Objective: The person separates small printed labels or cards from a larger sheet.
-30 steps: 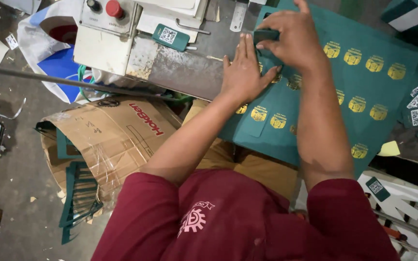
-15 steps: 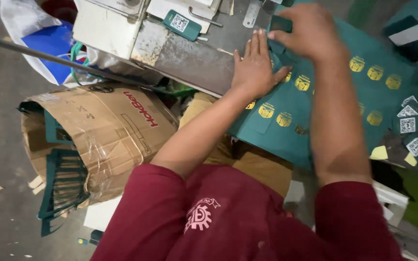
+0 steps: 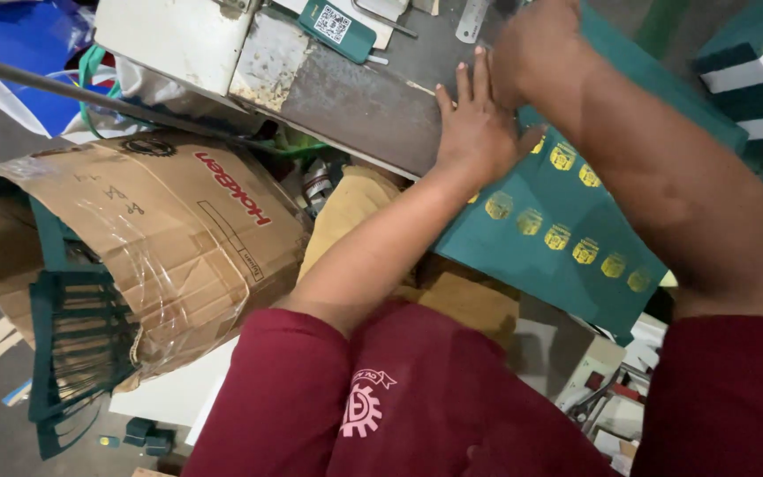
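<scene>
**Both hands pressed on a teal printed sheet at the bench edge**

Left hand (image 3: 477, 132): open, fingers extended and close together, palm flat. It rests on the near-left corner of the teal sheet (image 3: 558, 256), with the fingertips reaching onto the grey metal bench top (image 3: 355, 93). It grips nothing.

Right hand (image 3: 536, 49): seen from the back at the top of the frame, lying on the upper part of the same sheet, just beside the left hand. Its fingers are out of view, so I cannot tell whether it is open or clamped.

Teal sheet: lies tilted across the bench edge, its lower corner overhanging toward the person's lap. Rows of gold printed emblems (image 3: 559, 236) run across its face.

Surroundings: a small teal tag with a square code label (image 3: 337, 26) lies on the bench beyond the hands. A cardboard box (image 3: 161, 238), partly wrapped in clear film, stands on the floor to the left, with teal strips (image 3: 68, 344) against it. Teal and white stacked pieces (image 3: 752, 71) sit at the upper right. The person wears a maroon shirt (image 3: 399, 397)
</scene>
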